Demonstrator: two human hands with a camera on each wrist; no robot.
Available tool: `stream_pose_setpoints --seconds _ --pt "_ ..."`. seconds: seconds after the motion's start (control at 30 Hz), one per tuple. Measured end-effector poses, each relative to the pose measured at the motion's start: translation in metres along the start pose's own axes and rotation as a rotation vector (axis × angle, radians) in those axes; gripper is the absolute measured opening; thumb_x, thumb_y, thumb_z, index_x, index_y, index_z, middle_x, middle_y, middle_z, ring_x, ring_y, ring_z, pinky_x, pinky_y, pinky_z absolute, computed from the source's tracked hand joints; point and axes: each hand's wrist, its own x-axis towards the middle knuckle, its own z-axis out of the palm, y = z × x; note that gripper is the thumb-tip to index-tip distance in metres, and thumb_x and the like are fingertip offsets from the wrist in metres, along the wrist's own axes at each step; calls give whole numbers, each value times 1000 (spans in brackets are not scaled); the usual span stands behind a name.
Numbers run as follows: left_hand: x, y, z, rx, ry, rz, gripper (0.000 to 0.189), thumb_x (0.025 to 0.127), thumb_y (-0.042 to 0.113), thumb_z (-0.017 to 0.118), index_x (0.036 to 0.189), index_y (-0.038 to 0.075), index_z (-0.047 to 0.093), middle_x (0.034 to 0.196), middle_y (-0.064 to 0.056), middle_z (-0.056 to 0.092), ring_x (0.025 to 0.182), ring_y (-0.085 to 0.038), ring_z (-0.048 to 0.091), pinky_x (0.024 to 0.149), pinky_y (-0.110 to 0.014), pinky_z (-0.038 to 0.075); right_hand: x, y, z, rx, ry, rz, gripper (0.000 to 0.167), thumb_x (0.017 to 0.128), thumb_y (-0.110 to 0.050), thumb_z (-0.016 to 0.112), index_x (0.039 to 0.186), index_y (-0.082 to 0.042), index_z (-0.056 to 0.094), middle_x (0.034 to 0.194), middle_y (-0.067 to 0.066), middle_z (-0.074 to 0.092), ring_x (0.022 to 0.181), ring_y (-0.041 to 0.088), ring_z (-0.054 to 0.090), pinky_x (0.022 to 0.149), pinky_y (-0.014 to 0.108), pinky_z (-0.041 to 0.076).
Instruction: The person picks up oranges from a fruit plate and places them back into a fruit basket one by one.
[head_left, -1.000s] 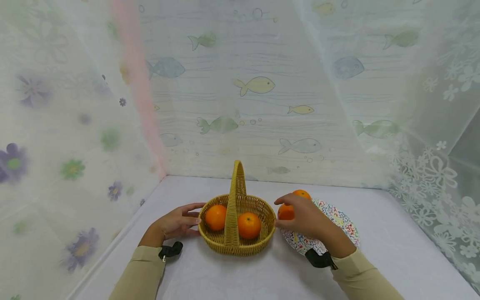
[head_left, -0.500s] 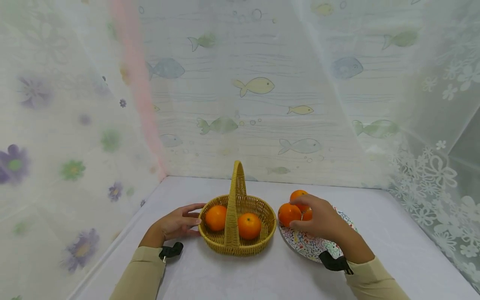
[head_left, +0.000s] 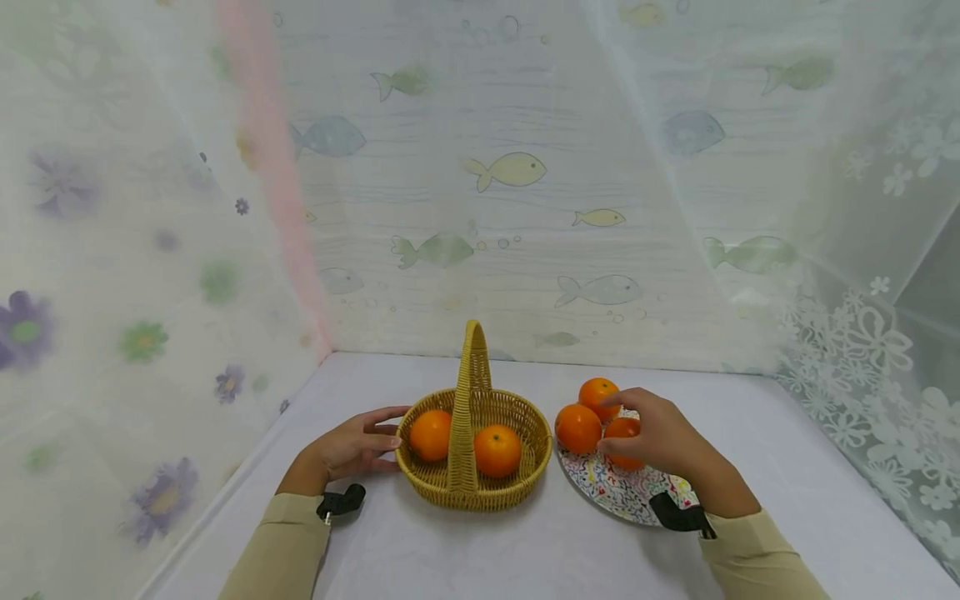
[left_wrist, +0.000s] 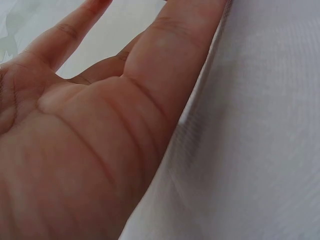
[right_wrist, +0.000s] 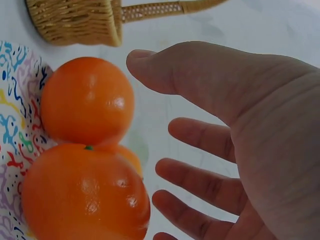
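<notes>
My left hand (head_left: 348, 446) touches the left side of the yellow wicker basket (head_left: 467, 500), thumb at the rim and fingers extended; in the left wrist view, the palm (left_wrist: 75, 160) holds nothing. Two oranges, one on the left (head_left: 431, 435) and one on the right (head_left: 498, 451), lie inside the basket either side of its tall handle. Over the round patterned plate (head_left: 600, 487), my right hand (head_left: 667, 429) hovers with fingers spread beside the nearest orange (head_left: 621, 429), partly covering it. Two more oranges, at left (head_left: 578, 429) and back (head_left: 598, 396), sit close by. A gap shows between fingers and oranges in the right wrist view.
Basket and plate stand side by side on a white-covered table (head_left: 480, 558). Behind rises a curtain (head_left: 450, 317) printed with fish, and flowered sheer cloth (head_left: 150, 400) hangs at the left. A lace-patterned curtain (head_left: 847, 375) closes off the right.
My right hand has moved right, away from the basket's rim and over the plate, uncovering the oranges there. The left hand stays at the basket. The plate appears shifted slightly toward me.
</notes>
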Motion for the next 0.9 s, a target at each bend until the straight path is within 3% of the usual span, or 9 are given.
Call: stream_pose_setpoints --seconds 0.3,0.7,0.9 --pt "0 0 -1 3 -2 -4 76 97 11 70 162 11 31 157 -28 36 122 -33 65 100 -52 57 2 9 2 -29 -26 72 62 82 -36 88 132 -7 66 138 17 63 129 46 56 102 63 52" --pt "1 0 -1 9 3 -4 75 97 11 70 162 12 32 158 -27 36 121 -32 66 100 -53 57 4 27 11 -6 -95 191 73 79 -39 89 137 -5 61 131 17 65 108 31 64 91 53 61" --pt "2 0 -2 8 3 -8 76 97 12 71 163 13 32 158 -28 36 120 -31 66 100 -52 57 4 35 14 -5 -111 220 79 76 -43 90 139 -7 59 132 16 64 106 28 64 88 52 61"
